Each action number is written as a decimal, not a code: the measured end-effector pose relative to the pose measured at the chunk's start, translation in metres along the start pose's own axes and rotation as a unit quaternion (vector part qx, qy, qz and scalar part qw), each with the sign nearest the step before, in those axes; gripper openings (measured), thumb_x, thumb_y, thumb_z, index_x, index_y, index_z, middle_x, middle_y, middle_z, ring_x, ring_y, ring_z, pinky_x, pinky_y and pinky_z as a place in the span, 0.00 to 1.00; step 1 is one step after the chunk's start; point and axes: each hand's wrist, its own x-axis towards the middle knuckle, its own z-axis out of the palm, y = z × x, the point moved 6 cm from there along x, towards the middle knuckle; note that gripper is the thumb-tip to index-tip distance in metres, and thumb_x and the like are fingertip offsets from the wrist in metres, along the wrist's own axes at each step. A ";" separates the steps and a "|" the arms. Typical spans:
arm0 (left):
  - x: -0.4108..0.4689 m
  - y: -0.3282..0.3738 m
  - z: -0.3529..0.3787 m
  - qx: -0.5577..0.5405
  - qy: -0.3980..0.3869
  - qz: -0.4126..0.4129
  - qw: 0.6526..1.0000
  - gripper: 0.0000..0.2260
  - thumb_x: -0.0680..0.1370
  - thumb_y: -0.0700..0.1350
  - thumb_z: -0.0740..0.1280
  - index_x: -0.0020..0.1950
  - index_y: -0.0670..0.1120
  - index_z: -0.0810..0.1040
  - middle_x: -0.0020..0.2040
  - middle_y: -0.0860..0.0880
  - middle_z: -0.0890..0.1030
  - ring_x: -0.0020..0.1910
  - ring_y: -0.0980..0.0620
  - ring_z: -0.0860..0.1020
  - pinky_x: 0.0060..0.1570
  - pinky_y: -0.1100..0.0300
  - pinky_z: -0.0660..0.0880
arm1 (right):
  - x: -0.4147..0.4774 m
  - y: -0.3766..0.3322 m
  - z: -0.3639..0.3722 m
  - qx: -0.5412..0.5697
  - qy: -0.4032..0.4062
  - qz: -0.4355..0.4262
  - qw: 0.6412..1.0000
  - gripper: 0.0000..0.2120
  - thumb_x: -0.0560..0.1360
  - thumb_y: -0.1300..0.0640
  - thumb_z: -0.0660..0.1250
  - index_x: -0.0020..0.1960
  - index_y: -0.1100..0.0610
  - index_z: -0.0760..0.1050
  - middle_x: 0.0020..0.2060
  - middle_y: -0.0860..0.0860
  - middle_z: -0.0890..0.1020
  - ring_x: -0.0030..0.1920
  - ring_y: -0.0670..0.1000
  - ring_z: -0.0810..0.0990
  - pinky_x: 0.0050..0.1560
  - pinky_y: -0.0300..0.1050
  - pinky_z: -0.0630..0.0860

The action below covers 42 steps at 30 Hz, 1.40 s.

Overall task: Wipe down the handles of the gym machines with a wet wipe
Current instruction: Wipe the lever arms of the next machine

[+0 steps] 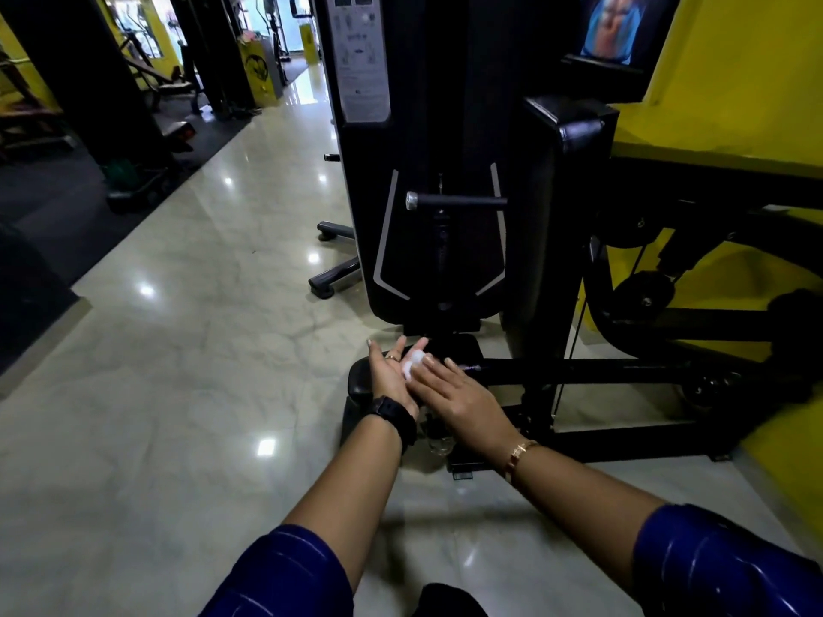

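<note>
Fingers (397,349) on both hands lie straight, nothing clenched: the left hand (392,378) is turned palm-up with the balled wet wipe (412,362) resting against it, and the right hand (461,394) presses flat on the wipe from the other side. Held only by that press, the wipe could drop to the floor (200,349) if the palms part. Both forearms reach forward and low, well below the machine's handle (458,200), not yet wiped
</note>
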 end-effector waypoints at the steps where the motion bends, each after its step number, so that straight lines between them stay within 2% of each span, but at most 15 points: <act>1: -0.002 0.001 0.004 0.002 -0.004 0.002 1.000 0.30 0.82 0.64 0.45 0.74 0.45 0.65 0.69 0.42 0.74 0.66 0.43 0.73 0.67 0.48 0.67 | 0.007 -0.001 0.000 -0.010 -0.014 -0.012 1.000 0.19 0.72 0.65 0.65 0.63 0.62 0.77 0.63 0.59 0.78 0.66 0.57 0.74 0.68 0.56 0.67; 3: -0.006 0.003 0.008 0.040 -0.003 0.020 0.999 0.28 0.83 0.62 0.47 0.73 0.45 0.66 0.68 0.45 0.74 0.66 0.44 0.73 0.69 0.47 0.66 | 0.018 0.004 -0.002 0.002 -0.015 0.023 1.000 0.23 0.68 0.67 0.71 0.63 0.62 0.77 0.61 0.58 0.79 0.65 0.57 0.76 0.69 0.58 0.66; 5: -0.012 0.003 0.012 0.094 0.010 0.058 0.994 0.23 0.84 0.56 0.49 0.72 0.45 0.68 0.67 0.46 0.75 0.61 0.50 0.75 0.60 0.54 0.71 | 0.018 0.016 -0.005 0.032 0.012 0.096 0.995 0.26 0.65 0.71 0.73 0.63 0.62 0.76 0.60 0.58 0.80 0.62 0.55 0.78 0.70 0.58 0.66; 7: -0.020 0.004 0.012 0.174 0.018 0.136 0.975 0.17 0.85 0.48 0.52 0.71 0.45 0.70 0.68 0.45 0.74 0.61 0.52 0.75 0.57 0.61 0.71 | 0.009 0.022 -0.007 0.018 0.020 0.102 0.994 0.30 0.63 0.74 0.74 0.65 0.63 0.75 0.60 0.59 0.80 0.61 0.55 0.79 0.71 0.54 0.63; 8: -0.025 0.005 0.013 0.254 0.010 0.195 0.947 0.17 0.84 0.45 0.53 0.71 0.44 0.70 0.70 0.45 0.72 0.66 0.51 0.72 0.62 0.62 0.68 | 0.002 0.021 -0.007 0.005 0.009 0.072 0.997 0.32 0.63 0.74 0.74 0.66 0.63 0.75 0.61 0.59 0.79 0.62 0.55 0.78 0.71 0.52 0.63; 11: -0.031 -0.004 0.014 0.512 -0.039 0.338 0.789 0.22 0.80 0.46 0.52 0.74 0.44 0.67 0.74 0.47 0.68 0.76 0.56 0.56 0.73 0.67 0.52 | -0.023 0.027 -0.013 -0.036 -0.018 -0.009 0.999 0.31 0.63 0.72 0.77 0.65 0.62 0.76 0.62 0.59 0.78 0.63 0.55 0.77 0.69 0.52 0.66; 15: -0.038 -0.007 0.016 0.673 -0.033 0.408 0.615 0.27 0.79 0.53 0.45 0.78 0.48 0.61 0.78 0.51 0.61 0.77 0.56 0.47 0.77 0.54 0.45 | -0.052 0.052 -0.029 -0.055 0.006 0.041 0.998 0.31 0.65 0.73 0.75 0.66 0.59 0.75 0.63 0.56 0.78 0.64 0.52 0.77 0.68 0.52 0.69; 19: -0.039 -0.007 0.016 0.725 -0.009 0.403 0.558 0.29 0.78 0.54 0.42 0.79 0.49 0.58 0.79 0.51 0.58 0.78 0.52 0.45 0.76 0.52 0.42 | -0.046 0.058 -0.041 -0.015 0.096 0.233 0.968 0.27 0.68 0.74 0.64 0.66 0.62 0.74 0.60 0.58 0.80 0.61 0.56 0.79 0.67 0.57 0.65; 21: -0.037 -0.008 0.016 0.741 -0.006 0.402 0.538 0.29 0.78 0.53 0.42 0.79 0.48 0.57 0.79 0.51 0.58 0.78 0.52 0.44 0.76 0.51 0.42 | -0.024 0.045 -0.037 -0.002 0.085 0.224 0.971 0.30 0.66 0.77 0.68 0.66 0.63 0.74 0.62 0.58 0.79 0.63 0.56 0.78 0.69 0.56 0.62; 24: -0.037 -0.009 0.014 0.751 -0.004 0.400 0.526 0.31 0.75 0.50 0.41 0.79 0.46 0.55 0.79 0.50 0.57 0.77 0.52 0.43 0.76 0.50 0.43 | -0.007 0.025 -0.019 -0.006 0.028 0.139 0.990 0.34 0.62 0.76 0.73 0.67 0.64 0.73 0.62 0.59 0.78 0.63 0.56 0.78 0.70 0.54 0.62; 27: -0.040 -0.006 0.016 0.740 -0.016 0.408 0.534 0.30 0.77 0.52 0.42 0.79 0.47 0.56 0.79 0.50 0.58 0.77 0.53 0.44 0.75 0.52 0.41 | -0.018 0.033 -0.020 -0.019 0.014 0.120 0.992 0.32 0.60 0.75 0.74 0.64 0.64 0.76 0.59 0.60 0.80 0.59 0.56 0.80 0.68 0.56 0.67; 33: -0.030 0.017 0.024 0.661 -0.045 0.399 0.634 0.25 0.79 0.46 0.52 0.77 0.45 0.63 0.76 0.47 0.66 0.79 0.49 0.50 0.76 0.52 0.40 | -0.024 0.061 -0.045 -0.022 0.126 0.221 0.967 0.10 0.69 0.70 0.72 0.48 0.60 0.82 0.42 0.55 0.84 0.43 0.53 0.83 0.67 0.53 0.69; 37: -0.022 0.010 0.027 0.659 -0.084 0.381 0.643 0.26 0.78 0.45 0.52 0.77 0.45 0.62 0.77 0.49 0.64 0.77 0.56 0.46 0.74 0.61 0.37 | -0.005 0.048 -0.039 0.031 0.103 0.228 0.968 0.20 0.69 0.73 0.70 0.59 0.61 0.79 0.53 0.56 0.83 0.54 0.53 0.82 0.66 0.55 0.72; 40: -0.018 0.006 0.025 0.644 -0.093 0.367 0.664 0.24 0.80 0.46 0.50 0.77 0.46 0.63 0.76 0.50 0.65 0.77 0.57 0.46 0.77 0.56 0.42 | -0.001 0.030 -0.020 0.032 0.025 0.164 0.986 0.27 0.65 0.75 0.71 0.62 0.63 0.77 0.56 0.59 0.82 0.57 0.57 0.81 0.67 0.55 0.68; 42: -0.018 0.007 0.025 0.647 -0.108 0.375 0.655 0.25 0.79 0.46 0.49 0.76 0.46 0.63 0.76 0.49 0.64 0.77 0.55 0.47 0.77 0.55 0.44 | -0.007 0.037 -0.022 0.019 0.023 0.168 0.985 0.24 0.63 0.74 0.73 0.58 0.61 0.80 0.53 0.58 0.83 0.53 0.56 0.83 0.66 0.53 0.69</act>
